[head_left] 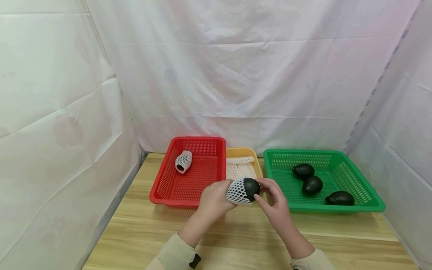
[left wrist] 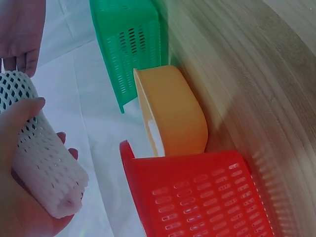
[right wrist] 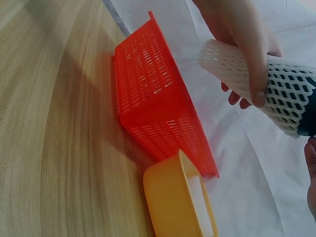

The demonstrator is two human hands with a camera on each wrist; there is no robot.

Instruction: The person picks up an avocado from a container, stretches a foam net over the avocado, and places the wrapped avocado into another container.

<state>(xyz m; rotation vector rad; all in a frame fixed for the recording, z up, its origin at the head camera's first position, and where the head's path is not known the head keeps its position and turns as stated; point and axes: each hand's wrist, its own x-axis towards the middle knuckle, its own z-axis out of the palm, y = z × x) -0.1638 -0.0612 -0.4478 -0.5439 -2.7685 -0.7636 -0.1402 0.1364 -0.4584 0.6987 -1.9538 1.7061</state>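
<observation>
A dark avocado point(head_left: 252, 189) sits partly inside a white foam net sleeve point(head_left: 237, 191), its round end bare toward the right. My left hand point(head_left: 216, 197) wraps round the sleeve, thumb across the mesh in the left wrist view. Beyond that hand, the tail of the sleeve hangs slack and narrows in the right wrist view. At the bare end, my right hand point(head_left: 277, 205) pinches the avocado between thumb and fingertips, close to the net's edge. Both hands hold it above the table, in front of the baskets.
A red basket point(head_left: 187, 202) at left holds one netted avocado point(head_left: 183, 162). The yellow basket point(head_left: 258, 170) in the middle contains flat foam nets point(head_left: 241, 170). In the green basket point(head_left: 368, 187) at right lie several bare avocados point(head_left: 312, 185). White cloth point(head_left: 236, 75) surrounds the wooden table point(head_left: 135, 232).
</observation>
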